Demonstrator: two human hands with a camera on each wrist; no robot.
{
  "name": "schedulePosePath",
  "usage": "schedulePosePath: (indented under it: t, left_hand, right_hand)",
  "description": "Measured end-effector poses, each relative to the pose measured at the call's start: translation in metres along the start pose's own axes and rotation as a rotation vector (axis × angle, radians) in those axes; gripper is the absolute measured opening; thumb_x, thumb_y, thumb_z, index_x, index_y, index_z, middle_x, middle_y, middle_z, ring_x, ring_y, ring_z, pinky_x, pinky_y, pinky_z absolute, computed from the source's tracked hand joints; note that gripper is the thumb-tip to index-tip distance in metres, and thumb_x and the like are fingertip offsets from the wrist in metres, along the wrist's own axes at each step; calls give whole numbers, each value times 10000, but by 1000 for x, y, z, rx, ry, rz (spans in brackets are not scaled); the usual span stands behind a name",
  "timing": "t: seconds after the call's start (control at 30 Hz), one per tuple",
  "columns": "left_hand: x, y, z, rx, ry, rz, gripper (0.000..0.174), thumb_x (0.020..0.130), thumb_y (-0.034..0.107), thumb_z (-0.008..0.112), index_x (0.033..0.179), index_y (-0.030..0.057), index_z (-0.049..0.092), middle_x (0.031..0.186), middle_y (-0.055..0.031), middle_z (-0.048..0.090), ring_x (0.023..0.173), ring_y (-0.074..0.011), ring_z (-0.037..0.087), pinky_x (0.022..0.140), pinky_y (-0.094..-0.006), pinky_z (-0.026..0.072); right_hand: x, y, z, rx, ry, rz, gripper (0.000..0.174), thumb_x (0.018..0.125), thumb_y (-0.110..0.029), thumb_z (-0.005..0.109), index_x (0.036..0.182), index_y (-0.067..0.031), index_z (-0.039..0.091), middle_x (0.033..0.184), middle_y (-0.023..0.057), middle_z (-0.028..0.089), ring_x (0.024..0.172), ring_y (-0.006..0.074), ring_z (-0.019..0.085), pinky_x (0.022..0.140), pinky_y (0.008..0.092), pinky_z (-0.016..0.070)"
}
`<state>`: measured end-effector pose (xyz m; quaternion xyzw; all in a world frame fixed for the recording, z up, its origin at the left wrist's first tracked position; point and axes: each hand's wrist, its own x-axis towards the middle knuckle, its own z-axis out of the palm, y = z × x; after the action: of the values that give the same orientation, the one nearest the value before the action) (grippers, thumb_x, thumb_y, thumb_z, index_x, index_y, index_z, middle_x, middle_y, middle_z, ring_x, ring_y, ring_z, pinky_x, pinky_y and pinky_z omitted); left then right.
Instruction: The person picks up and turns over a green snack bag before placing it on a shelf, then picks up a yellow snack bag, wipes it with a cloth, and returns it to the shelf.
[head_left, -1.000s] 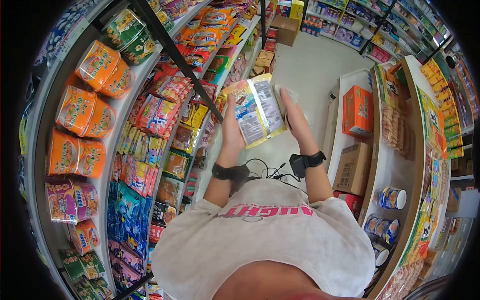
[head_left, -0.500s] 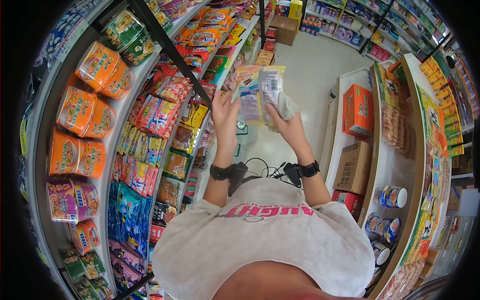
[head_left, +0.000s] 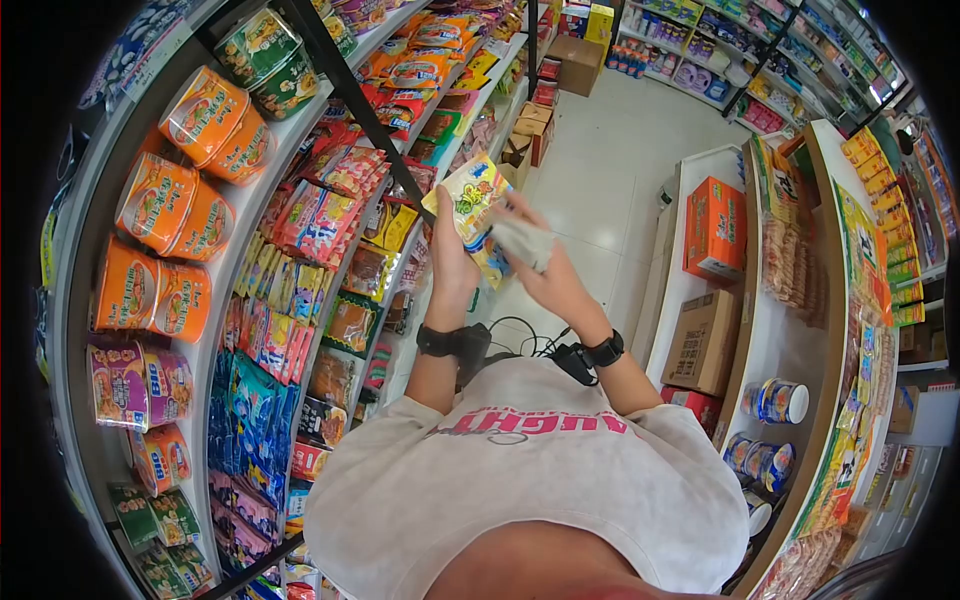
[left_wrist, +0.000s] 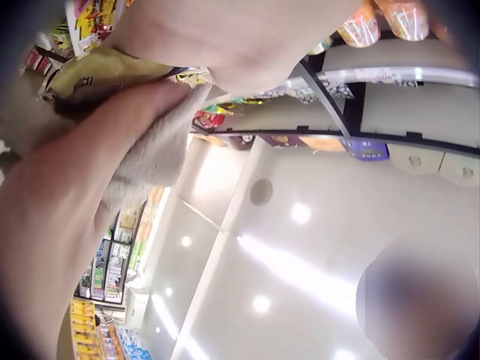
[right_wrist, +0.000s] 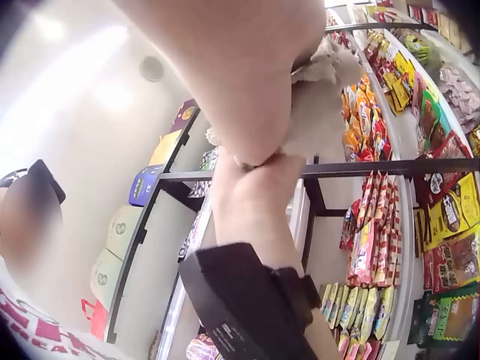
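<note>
In the head view my left hand (head_left: 452,260) grips a yellow-and-white snack packet (head_left: 468,196) with green lettering by its left side. My right hand (head_left: 553,283) holds a greyish cloth (head_left: 525,242) across the packet's lower right part, and its fingers are blurred. The left wrist view has the cloth (left_wrist: 154,150) under the right thumb, beside the yellowish edge of the packet (left_wrist: 112,75). From the right wrist the cloth (right_wrist: 322,101) shows bunched at the right hand (right_wrist: 247,82), and the packet is hidden there.
Shelves at the left carry orange noodle tubs (head_left: 160,210) and hanging snack bags (head_left: 310,225). Along the right, a low shelf bears an orange box (head_left: 715,228), a brown carton (head_left: 702,340) and blue cans (head_left: 775,400). A tiled floor (head_left: 590,180) runs between; cables (head_left: 525,340) hang near the shirt.
The packet has been turned from its printed back to its lettered face and tilted left. My right hand has brought the cloth across onto it. The left hand keeps hold of the packet's left side.
</note>
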<state>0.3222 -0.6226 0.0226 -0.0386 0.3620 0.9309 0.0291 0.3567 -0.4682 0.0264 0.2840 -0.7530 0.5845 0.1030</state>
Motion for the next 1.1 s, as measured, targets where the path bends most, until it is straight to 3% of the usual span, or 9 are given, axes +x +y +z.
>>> schedulePosePath:
  t: [0.13, 0.23, 0.33, 0.53, 0.63, 0.73, 0.83, 0.93, 1.1]
  left_hand:
    - [-16, -5, 11, 41, -32, -94, 640, 1042, 580, 374, 1403, 65, 497, 1310, -107, 608, 1200, -230, 598, 1012, -381, 476]
    - [-19, -16, 16, 66, -2, -79, 626, 1049, 568, 360, 1424, 79, 470, 1321, -102, 599, 1220, -221, 585, 1033, -383, 468]
    - [-13, -17, 5, -58, -45, -99, 614, 1053, 550, 356, 1418, 71, 472, 1328, -110, 597, 1215, -231, 592, 1040, -393, 470]
    - [-5, 8, -25, -135, -17, -148, 582, 1056, 504, 369, 1385, 44, 509, 1327, -149, 603, 1213, -279, 600, 1059, -440, 464]
    - [-4, 11, -16, -144, -52, -117, 588, 1061, 493, 375, 1372, 12, 511, 1299, -160, 630, 1164, -282, 631, 1020, -419, 496]
    - [-12, 5, -5, -117, -51, -186, 563, 1065, 469, 399, 1368, 9, 515, 1287, -150, 641, 1126, -275, 654, 981, -405, 518]
    - [-18, -10, 9, -108, -32, -38, 571, 1065, 472, 397, 1371, 4, 513, 1291, -157, 637, 1136, -278, 652, 988, -404, 514]
    - [-19, -3, 15, -102, 10, 11, 578, 1057, 479, 413, 1375, 6, 509, 1304, -159, 627, 1149, -289, 643, 1003, -413, 503]
    - [-18, 25, 12, -187, 63, -34, 576, 1052, 474, 417, 1380, 9, 509, 1339, -184, 604, 1180, -333, 621, 1029, -474, 483]
  right_hand:
    - [18, 0, -3, -61, 217, -10, 510, 888, -81, 656, 1387, -37, 558, 1532, 187, 417, 1420, 367, 382, 1176, 469, 285]
    - [25, -15, 19, -460, 170, -72, 515, 889, -167, 682, 1378, -50, 570, 1522, 165, 438, 1423, 368, 372, 1180, 486, 274]
    - [19, -13, 22, -430, 82, -155, 545, 876, -237, 702, 1384, -84, 576, 1524, 138, 443, 1426, 370, 363, 1183, 504, 266]
    - [5, -15, 10, -326, -216, -231, 519, 850, -135, 710, 1357, -114, 600, 1540, 127, 426, 1429, 361, 367, 1177, 448, 301]
    - [4, -1, -3, -19, 0, -71, 471, 866, -87, 693, 1328, -71, 604, 1495, 164, 473, 1381, 364, 440, 1142, 424, 354]
    - [18, 7, -16, -94, 409, -48, 387, 922, -95, 645, 1299, -26, 595, 1417, 205, 532, 1300, 376, 520, 1098, 406, 401]
    - [15, 19, -8, -120, 240, -38, 338, 967, -109, 596, 1284, 7, 585, 1328, 228, 583, 1252, 385, 552, 1063, 381, 424]
    - [-2, 6, -5, 4, 146, 139, 340, 973, -124, 588, 1277, 27, 577, 1293, 228, 592, 1234, 394, 544, 1053, 365, 419]
    - [-25, -3, -32, 275, -29, 526, 311, 973, -206, 645, 1218, -15, 623, 961, 109, 684, 789, 216, 681, 686, 312, 521]
